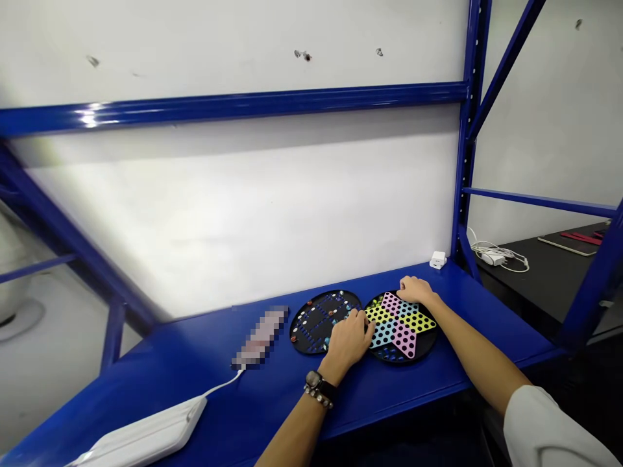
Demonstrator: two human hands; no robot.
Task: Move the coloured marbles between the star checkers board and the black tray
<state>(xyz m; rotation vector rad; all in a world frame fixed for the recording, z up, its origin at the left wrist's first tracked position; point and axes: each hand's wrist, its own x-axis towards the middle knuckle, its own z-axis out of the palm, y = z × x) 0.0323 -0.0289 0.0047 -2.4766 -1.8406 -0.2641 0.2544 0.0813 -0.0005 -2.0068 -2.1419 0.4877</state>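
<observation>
A star-shaped Chinese checkers board (396,319) in pink, yellow and light blue, full of dark holes, lies over a round black tray (428,340). My left hand (348,337), with a dark watch and a bead bracelet on its wrist, is closed at the star's left edge. Its thumb rests by the yellow and blue points. At the far side, my right hand (413,289) has its fingers curled over the star's upper edge. A second round black tray (311,324) adjoins on the left, with small white, red and blue pieces in it. My left fingers partly cover its right side.
A blurred-out flat phone-like device (260,337) lies left of the trays, cabled to a white power bank-like box (146,431). White charger blocks (438,259) stand at the back right of the blue table (272,402). Blue frame posts (462,175) rise beside it.
</observation>
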